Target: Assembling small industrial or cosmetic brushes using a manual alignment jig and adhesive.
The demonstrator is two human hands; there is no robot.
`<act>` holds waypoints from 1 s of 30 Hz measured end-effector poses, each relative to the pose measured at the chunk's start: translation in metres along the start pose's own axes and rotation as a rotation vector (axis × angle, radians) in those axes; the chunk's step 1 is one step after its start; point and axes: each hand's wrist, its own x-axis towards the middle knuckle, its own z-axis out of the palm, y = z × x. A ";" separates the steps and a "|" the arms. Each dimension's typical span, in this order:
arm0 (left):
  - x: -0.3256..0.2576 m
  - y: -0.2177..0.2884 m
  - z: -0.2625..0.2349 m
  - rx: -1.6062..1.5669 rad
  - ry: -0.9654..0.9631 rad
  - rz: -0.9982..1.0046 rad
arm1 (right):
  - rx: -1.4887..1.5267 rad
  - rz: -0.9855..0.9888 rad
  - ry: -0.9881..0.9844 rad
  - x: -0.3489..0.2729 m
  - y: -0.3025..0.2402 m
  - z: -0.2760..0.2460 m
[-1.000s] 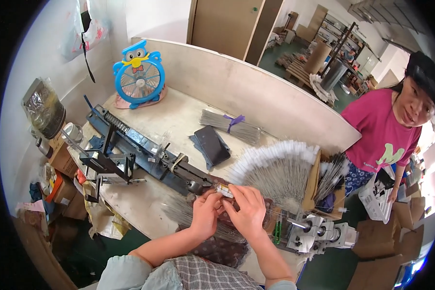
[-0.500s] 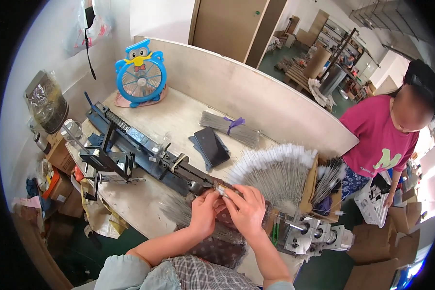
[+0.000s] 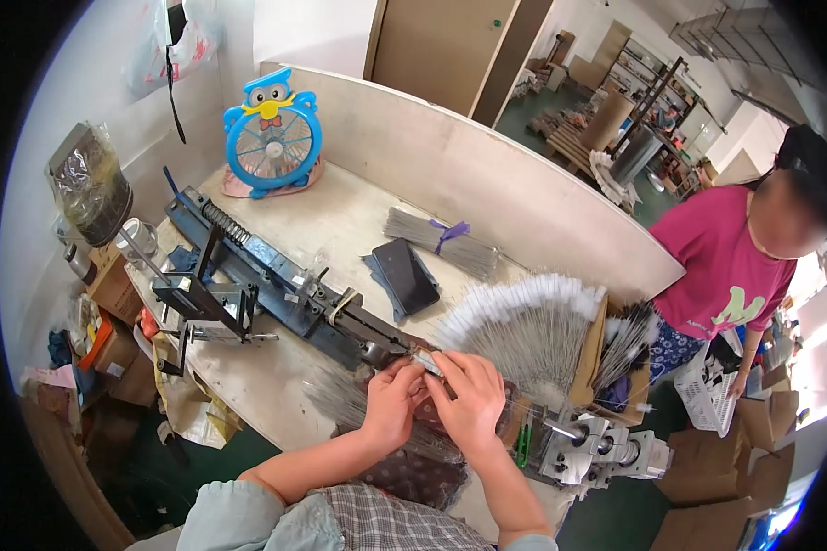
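Little has moved since the earlier frames: both hands stay pressed together at the desk's near edge. Left hand [image 3: 393, 402] and right hand [image 3: 473, 401] pinch a small metal piece [image 3: 426, 360] between their fingertips, just at the end of the long blue machine [image 3: 276, 280]. Thin wires [image 3: 358, 404] lie under the hands. Beyond, a fan of white-tipped wires [image 3: 528, 321], a dark phone [image 3: 409, 275] and a tied wire bundle [image 3: 436, 241] leave bare desk [image 3: 340, 216] toward the back board

Pale workbench [image 3: 358, 216] with raised backboard [image 3: 487, 174], wooden door [image 3: 441, 50] behind, shelving [image 3: 652, 64] beyond, daylight.
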 end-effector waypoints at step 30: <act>-0.004 0.004 -0.006 0.090 0.052 0.086 | 0.010 0.031 -0.051 -0.008 -0.001 -0.017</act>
